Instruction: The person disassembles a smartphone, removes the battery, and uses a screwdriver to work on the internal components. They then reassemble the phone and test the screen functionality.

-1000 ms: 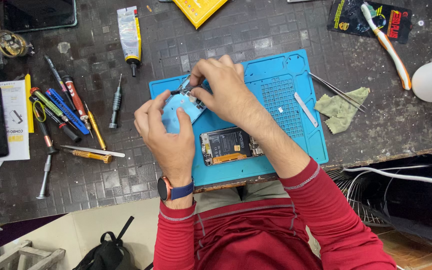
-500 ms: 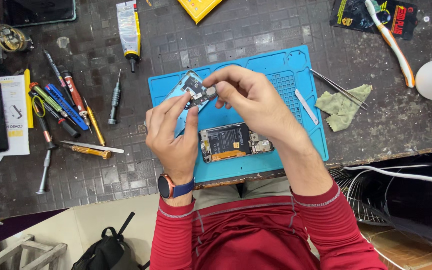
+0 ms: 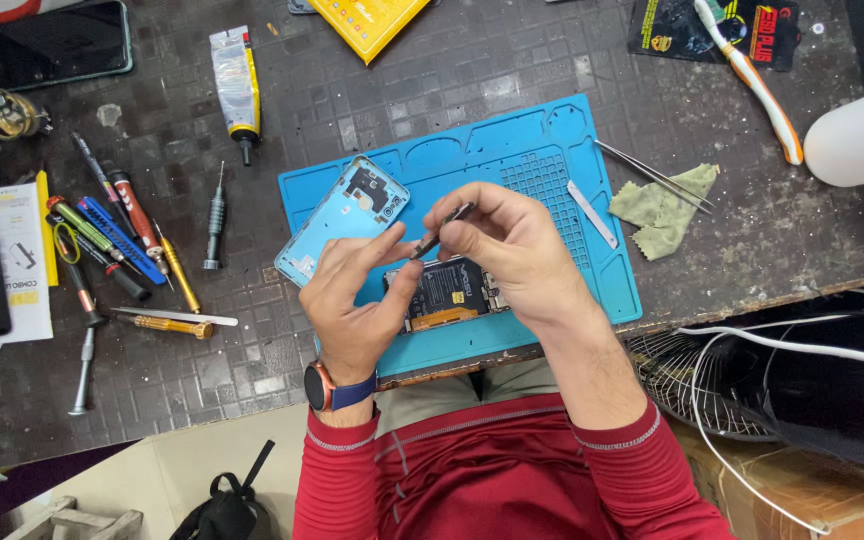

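Phone circuit strip (image 3: 442, 232), small and dark, is pinched between fingertips of both the left hand (image 3: 357, 300) and right hand (image 3: 512, 250), above the opened phone (image 3: 447, 292) on the blue mat (image 3: 512, 150).

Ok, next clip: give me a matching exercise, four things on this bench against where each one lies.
Things:
1. light blue back cover
2. green cloth
3. glue tube
4. opened phone

Places:
A. on the dark bench, right of the blue mat
B. under the hands, on the mat
C. over the mat's left edge
D. on the dark bench, up and left of the mat

Pairs: 1-C, 2-A, 3-D, 4-B
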